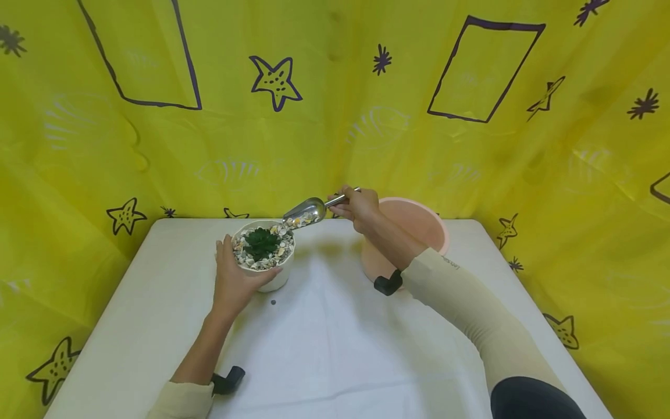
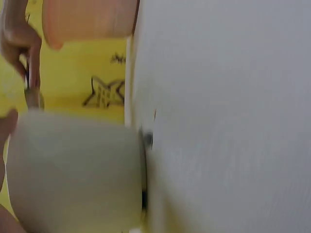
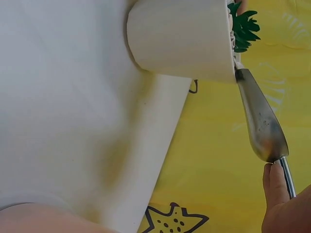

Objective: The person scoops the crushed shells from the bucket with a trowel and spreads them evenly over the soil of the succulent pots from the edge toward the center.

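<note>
A white plant pot (image 1: 274, 283) stands on the table, with a small green succulent (image 1: 262, 243) amid a layer of pebbles (image 1: 282, 251). My left hand (image 1: 234, 281) holds the pot from its near left side, thumb along the front and fingers round the left. In my right hand (image 1: 361, 206) is the handle of a metal scoop (image 1: 312, 205). The scoop carries more pebbles and tilts down to the left, its tip at the pot's right rim. In the right wrist view the scoop's tip (image 3: 242, 74) meets the rim; the left wrist view shows mostly the pot's wall (image 2: 73, 170).
Behind my right forearm stands a pink bucket (image 1: 438, 224), its inside partly hidden. One dark pebble (image 1: 273, 302) lies on the white tabletop (image 1: 335, 349) in front of the pot. A yellow patterned curtain (image 1: 335, 145) hangs along the table's back edge and sides.
</note>
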Demonstrator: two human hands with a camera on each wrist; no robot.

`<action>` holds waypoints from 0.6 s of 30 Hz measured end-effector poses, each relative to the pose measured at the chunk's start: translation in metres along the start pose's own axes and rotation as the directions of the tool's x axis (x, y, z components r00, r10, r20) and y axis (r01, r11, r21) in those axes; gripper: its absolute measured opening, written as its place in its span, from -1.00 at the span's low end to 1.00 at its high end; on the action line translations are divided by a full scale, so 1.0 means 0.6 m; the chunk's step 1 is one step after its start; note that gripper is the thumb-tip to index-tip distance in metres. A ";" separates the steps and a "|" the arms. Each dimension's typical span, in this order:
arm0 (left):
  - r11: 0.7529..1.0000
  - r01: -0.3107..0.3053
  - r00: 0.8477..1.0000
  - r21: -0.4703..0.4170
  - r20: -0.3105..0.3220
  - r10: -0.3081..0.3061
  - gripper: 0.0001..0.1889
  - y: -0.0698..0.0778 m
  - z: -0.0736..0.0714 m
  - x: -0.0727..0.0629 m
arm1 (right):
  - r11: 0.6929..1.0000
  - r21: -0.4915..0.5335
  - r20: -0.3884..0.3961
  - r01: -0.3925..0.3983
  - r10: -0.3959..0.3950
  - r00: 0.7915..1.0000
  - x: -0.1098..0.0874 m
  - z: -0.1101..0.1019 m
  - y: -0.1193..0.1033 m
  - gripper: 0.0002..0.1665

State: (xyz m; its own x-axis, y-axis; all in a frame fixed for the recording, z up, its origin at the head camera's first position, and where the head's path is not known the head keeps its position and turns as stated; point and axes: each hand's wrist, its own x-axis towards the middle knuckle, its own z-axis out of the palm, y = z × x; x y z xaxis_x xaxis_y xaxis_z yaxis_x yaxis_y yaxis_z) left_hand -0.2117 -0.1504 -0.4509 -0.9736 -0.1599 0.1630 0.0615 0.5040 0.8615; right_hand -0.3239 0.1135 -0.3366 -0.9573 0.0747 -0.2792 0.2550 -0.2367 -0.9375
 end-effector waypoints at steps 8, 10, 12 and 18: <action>1.000 0.016 0.966 -0.001 -0.257 -0.016 0.48 0.017 0.055 -0.023 | 1.000 0.010 0.001 -0.008 0.008 1.000 -0.001 0.001 0.001 -0.56; 1.000 -0.005 0.961 0.010 -0.276 0.007 0.44 0.015 0.055 -0.022 | 1.000 0.016 -0.001 -0.009 0.009 1.000 -0.001 0.000 0.001 -0.56; 0.999 -0.033 0.960 0.017 -0.276 0.037 0.41 0.011 0.052 -0.019 | 1.000 0.019 -0.005 -0.008 0.008 1.000 -0.001 -0.002 0.000 -0.56; 0.996 -0.089 0.976 0.007 -0.199 0.088 0.37 -0.001 0.037 -0.010 | 1.000 0.016 -0.006 0.001 -0.001 1.000 -0.001 -0.007 0.000 -0.57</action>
State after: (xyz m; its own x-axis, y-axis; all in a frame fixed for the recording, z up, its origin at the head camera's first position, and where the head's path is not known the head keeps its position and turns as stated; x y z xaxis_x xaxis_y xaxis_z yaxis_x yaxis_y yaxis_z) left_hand -0.2108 -0.1309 -0.4628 -0.9011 -0.2803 0.3308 0.1460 0.5220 0.8403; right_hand -0.3229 0.1173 -0.3370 -0.9567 0.0807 -0.2797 0.2519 -0.2521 -0.9344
